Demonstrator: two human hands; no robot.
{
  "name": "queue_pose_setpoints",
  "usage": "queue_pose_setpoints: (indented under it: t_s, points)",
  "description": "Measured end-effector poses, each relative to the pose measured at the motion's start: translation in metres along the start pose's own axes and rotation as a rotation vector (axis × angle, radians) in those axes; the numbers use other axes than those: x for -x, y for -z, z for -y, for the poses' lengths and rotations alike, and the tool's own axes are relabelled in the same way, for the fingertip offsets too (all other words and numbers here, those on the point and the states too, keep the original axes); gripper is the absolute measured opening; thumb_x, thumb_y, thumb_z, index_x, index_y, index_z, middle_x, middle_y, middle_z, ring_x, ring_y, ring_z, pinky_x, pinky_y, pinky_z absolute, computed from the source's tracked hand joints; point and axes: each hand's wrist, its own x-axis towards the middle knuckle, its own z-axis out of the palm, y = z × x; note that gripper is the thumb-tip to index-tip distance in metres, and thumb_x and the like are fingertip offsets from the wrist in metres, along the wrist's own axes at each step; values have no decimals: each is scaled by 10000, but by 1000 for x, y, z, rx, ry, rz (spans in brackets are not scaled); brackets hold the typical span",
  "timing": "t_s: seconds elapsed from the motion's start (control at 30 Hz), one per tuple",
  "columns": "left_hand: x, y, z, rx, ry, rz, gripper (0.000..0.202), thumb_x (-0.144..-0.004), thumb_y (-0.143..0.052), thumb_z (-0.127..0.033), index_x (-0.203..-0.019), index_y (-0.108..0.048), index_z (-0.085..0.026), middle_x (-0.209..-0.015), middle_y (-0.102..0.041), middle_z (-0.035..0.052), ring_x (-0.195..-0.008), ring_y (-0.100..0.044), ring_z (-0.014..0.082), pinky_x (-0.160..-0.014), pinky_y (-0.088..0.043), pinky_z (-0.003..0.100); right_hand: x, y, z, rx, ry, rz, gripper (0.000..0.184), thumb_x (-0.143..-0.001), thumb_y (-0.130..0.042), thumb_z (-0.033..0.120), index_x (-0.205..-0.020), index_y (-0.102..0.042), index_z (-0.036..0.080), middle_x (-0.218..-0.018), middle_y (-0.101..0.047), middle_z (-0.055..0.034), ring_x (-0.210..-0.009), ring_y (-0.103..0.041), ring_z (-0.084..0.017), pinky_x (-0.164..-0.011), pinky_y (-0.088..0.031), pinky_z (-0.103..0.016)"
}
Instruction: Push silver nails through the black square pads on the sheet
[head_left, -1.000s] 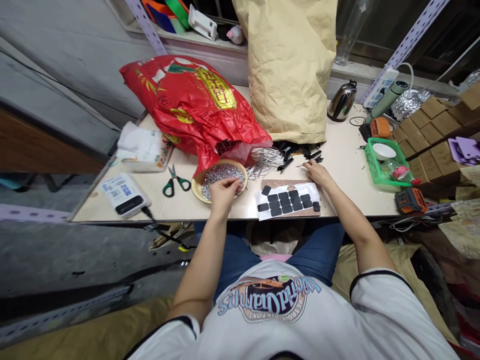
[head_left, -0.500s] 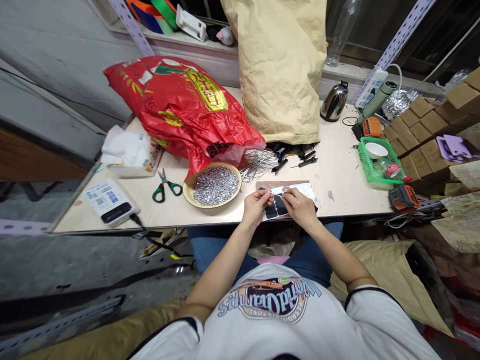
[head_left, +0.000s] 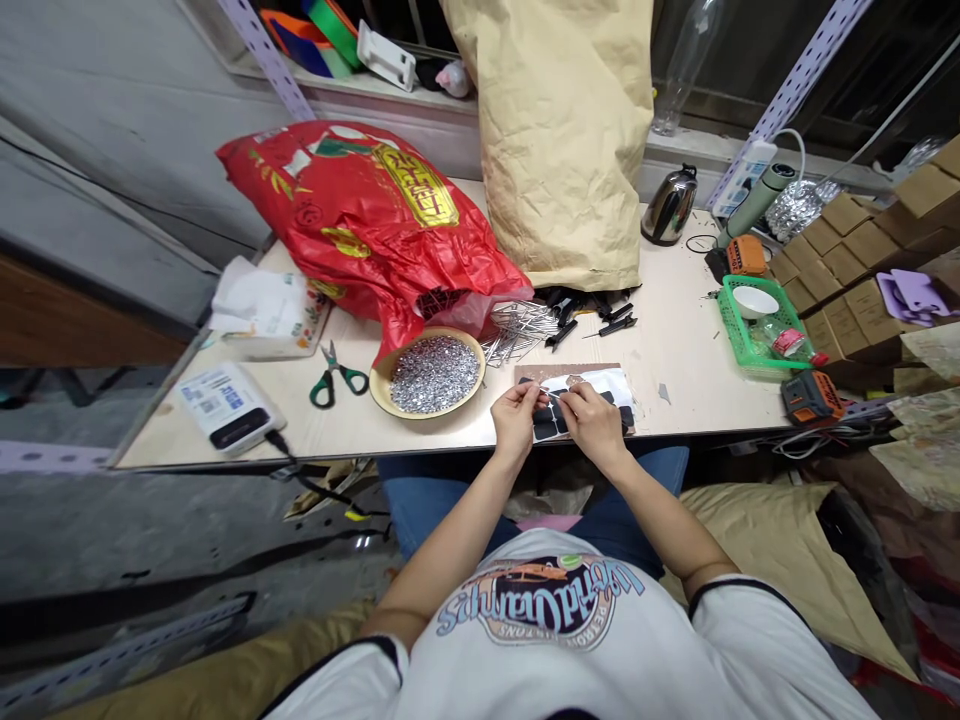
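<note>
1. Left hand (head_left: 516,415) and right hand (head_left: 592,420) both pinched a small part (head_left: 556,398) — too small to identify — over the pad sheet (head_left: 616,384) at the bench (head_left: 675,340) front edge.
2. Bowl of silver bits (head_left: 433,372) just left; red bag (head_left: 375,220) and paper sack (head_left: 562,140) behind.

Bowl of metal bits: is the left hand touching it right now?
Apart. The head view shows bare tabletop between the bowl and the left hand, which is over the sheet of black pads.
</note>
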Motion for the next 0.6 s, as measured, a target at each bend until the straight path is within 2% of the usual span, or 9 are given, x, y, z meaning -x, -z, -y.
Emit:
queue_pose_setpoints:
  t_s: [0.23, 0.37, 0.5, 0.6]
  points:
    - [-4, 1, 1, 7, 22, 8, 341, -429, -833, -306, -628, -629, -118, -587, -649, 13, -518, -585, 83, -533, -458, 195, 1, -8, 0, -61, -92, 19, 262, -942, -446, 308, -851, -657, 182, -936, -629, -54, -745, -586, -107, -550, -346, -195]
    - [-7, 3, -3, -53, 14, 93, 431, -438, -832, -326, -777, -662, -122, -636, -671, 20, -552, -615, 107, -582, -488, 231, -1, -8, -6, -124, -103, 83, 264, -946, -440, 320, -857, -640, 174, -964, -623, -61, -759, -594, -114, -576, -376, -196]
    - [-8, 7, -9, -138, -16, 188, 490, -473, -818, -326, -895, -660, -132, -665, -679, 13, -619, -643, 125, -676, -511, 265, -3, -7, -14, -305, -107, 161, 260, -945, -425, 300, -838, -623, 169, -893, -620, -61, -774, -598, -135, -652, -427, -219]
    - [-7, 9, -12, -177, -13, 253, 498, -492, -811, -319, -928, -649, -139, -670, -684, 15, -652, -654, 136, -715, -512, 277, -2, -7, -16, -516, -152, 149, 222, -914, -469, 311, -804, -595, 166, -815, -609, -42, -763, -589, -139, -696, -449, -236]
